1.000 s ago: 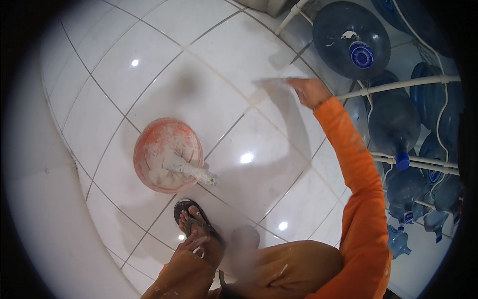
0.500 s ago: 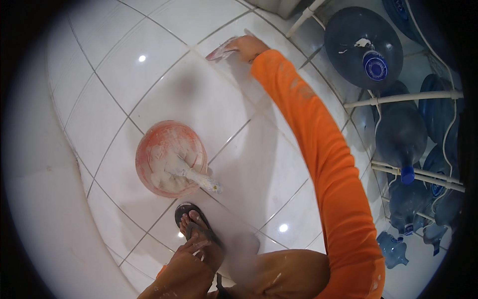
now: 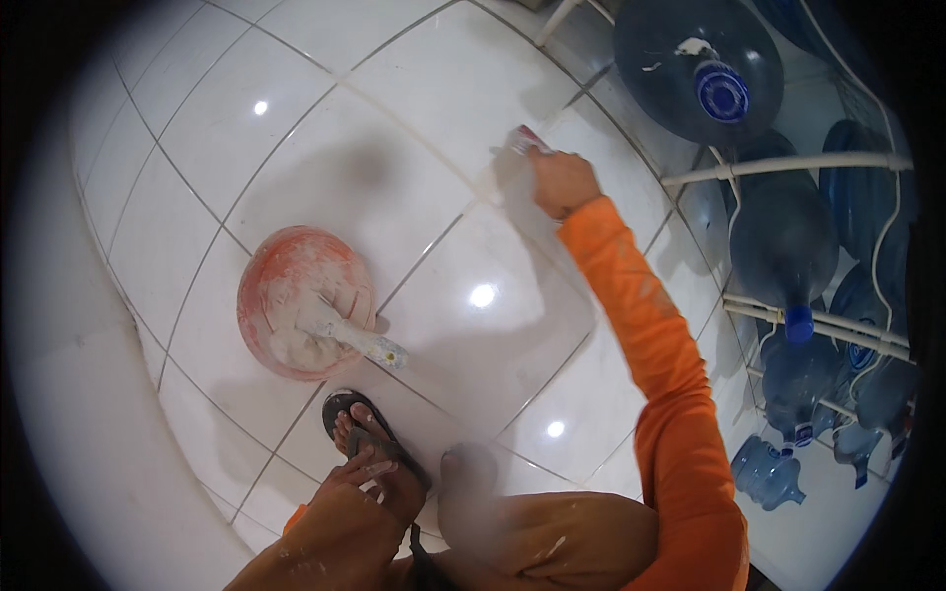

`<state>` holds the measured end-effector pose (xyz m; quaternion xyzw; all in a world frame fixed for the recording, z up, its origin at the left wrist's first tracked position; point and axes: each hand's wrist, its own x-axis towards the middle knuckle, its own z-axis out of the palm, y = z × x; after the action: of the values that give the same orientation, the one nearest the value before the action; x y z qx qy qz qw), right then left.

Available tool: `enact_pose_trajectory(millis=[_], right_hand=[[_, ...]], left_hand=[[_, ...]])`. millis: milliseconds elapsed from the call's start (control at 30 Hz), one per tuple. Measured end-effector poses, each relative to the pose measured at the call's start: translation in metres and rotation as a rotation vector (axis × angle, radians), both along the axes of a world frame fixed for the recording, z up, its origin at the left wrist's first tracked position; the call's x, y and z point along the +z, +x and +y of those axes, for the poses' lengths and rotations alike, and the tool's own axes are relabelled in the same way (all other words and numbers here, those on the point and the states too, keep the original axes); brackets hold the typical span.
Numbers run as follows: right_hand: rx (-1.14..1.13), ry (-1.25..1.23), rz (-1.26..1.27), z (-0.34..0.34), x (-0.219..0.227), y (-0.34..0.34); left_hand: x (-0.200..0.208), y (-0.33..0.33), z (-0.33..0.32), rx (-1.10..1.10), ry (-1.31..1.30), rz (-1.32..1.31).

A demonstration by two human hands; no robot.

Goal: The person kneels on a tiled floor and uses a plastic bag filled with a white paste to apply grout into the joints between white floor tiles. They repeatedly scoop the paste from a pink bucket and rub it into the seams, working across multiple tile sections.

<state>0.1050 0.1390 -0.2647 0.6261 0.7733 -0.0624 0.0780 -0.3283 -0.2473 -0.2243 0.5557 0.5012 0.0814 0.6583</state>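
My right hand [image 3: 566,183] is closed on a flat red scraper [image 3: 527,139] smeared with white paste, low over the tiled floor [image 3: 434,246]. It works beside a tile joint [image 3: 414,128] coated with pale paste. My left hand [image 3: 357,475] lies against my lower leg, close to the sandalled foot [image 3: 363,422]; its fingers are loosely apart and nothing shows in them. Left of centre stands a round red tub [image 3: 258,295] with whitish paste [image 3: 296,340] in it. A paste-covered tool handle [image 3: 370,345] leans out over the tub's rim.
Along the right side, a white pipe rack [image 3: 788,165] carries several large blue water bottles [image 3: 783,231]. A smaller blue bottle [image 3: 767,473] lies on the floor at lower right. A smooth white surface [image 3: 79,345] curves along the left edge.
My right hand has drawn the scraper back toward me and to the right along the joint, bending the arm. My left hand stays by the foot. The view has shifted slightly.
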Motion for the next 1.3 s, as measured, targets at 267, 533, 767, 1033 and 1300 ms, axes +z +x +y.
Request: enact_pose_trajectory(millis=[267, 533, 767, 1033, 1300], right_hand=[[0.157, -0.116, 0.142, -0.064, 0.013, -0.109], [0.397, -0.131, 0.173, -0.141, 0.033, 0.012], [-0.092, -0.027, 0.142, -0.001, 0.042, 0.075], [0.072, 0.238, 0.468, 0.02, -0.052, 0.132], [-0.068, 0.208, -0.002, 0.078, -0.001, 0.115]], left_hand=[[-0.002, -0.004, 0.006, -0.01, -0.024, -0.014], [-0.008, -0.015, 0.001, 0.044, -0.18, -0.078], [-0.034, -0.027, -0.025, 0.256, -0.493, -0.157], [-0.044, -0.036, -0.034, 0.135, -0.364, -0.153], [-0.037, -0.028, -0.016, -0.059, 0.028, -0.104]])
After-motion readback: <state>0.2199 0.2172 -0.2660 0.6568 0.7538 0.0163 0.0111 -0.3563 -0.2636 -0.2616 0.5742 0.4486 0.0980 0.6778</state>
